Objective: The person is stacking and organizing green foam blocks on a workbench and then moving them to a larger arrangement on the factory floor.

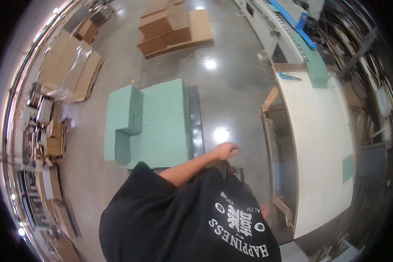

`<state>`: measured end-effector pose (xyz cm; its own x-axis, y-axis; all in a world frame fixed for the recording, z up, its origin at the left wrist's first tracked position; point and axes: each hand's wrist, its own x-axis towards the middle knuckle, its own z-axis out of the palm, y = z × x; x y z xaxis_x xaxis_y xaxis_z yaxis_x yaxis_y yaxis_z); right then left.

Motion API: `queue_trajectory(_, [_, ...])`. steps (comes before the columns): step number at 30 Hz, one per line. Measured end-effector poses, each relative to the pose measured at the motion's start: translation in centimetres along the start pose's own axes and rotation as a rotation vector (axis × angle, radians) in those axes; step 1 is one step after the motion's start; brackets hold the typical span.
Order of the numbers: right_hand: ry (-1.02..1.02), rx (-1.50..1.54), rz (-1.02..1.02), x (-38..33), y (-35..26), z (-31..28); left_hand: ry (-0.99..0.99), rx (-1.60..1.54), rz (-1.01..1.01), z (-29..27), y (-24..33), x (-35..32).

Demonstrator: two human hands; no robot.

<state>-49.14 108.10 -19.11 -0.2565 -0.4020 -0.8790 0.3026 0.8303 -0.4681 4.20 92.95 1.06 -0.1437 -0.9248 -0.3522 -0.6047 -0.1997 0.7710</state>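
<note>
My left hand (226,150) is held in front of my body, over the grey floor. Its fingers are slightly apart and loosely bent, and I see nothing held in them. Nearest to it on the left is a low stack of green sheets (163,118), with taller piles along its left side. Only a small, blurred bit of my right hand (265,211) shows beside my black shirt, near the white-topped table (321,144); its fingers are hidden. On that table lies a small green piece (348,169) near the right edge.
Green sheets (317,70) sit at the end of a conveyor machine (280,26) at the far right. A blue-handled tool (289,77) lies on the table's far end. Brown cardboard stacks (166,32) stand ahead; a wrapped pallet load (70,70) is at left.
</note>
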Motion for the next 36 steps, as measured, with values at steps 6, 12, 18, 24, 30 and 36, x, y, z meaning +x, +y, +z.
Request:
queue_trajectory(6, [-0.041, 0.077, 0.015, -3.9, 5.4, 4.6, 0.061, 0.011, 0.078, -0.3, 0.7, 7.9])
queue_trajectory(12, [-0.054, -0.167, -0.117, -7.5, 4.6, 9.0, -0.011, -0.090, 0.156, -0.8, 1.3, 16.4])
queue_trajectory(18, [0.049, -0.646, -0.573, -7.3, -0.1, 12.9, -0.024, -0.078, 0.250, -7.1, 8.8, 27.3])
queue_trajectory(24, [0.019, -0.143, -0.176, -4.5, -16.1, 17.2, 0.016, -0.082, 0.234, -11.4, 7.5, 39.2])
queue_trajectory(30, [0.180, -0.116, -0.472, -11.3, -31.2, 23.5, -0.044, 0.026, 0.328, -14.6, 13.0, 46.4])
queue_trajectory(36, [0.166, -0.040, -0.645, -6.8, -36.9, 24.6, -0.084, 0.038, 0.305, -13.4, 16.3, 48.9])
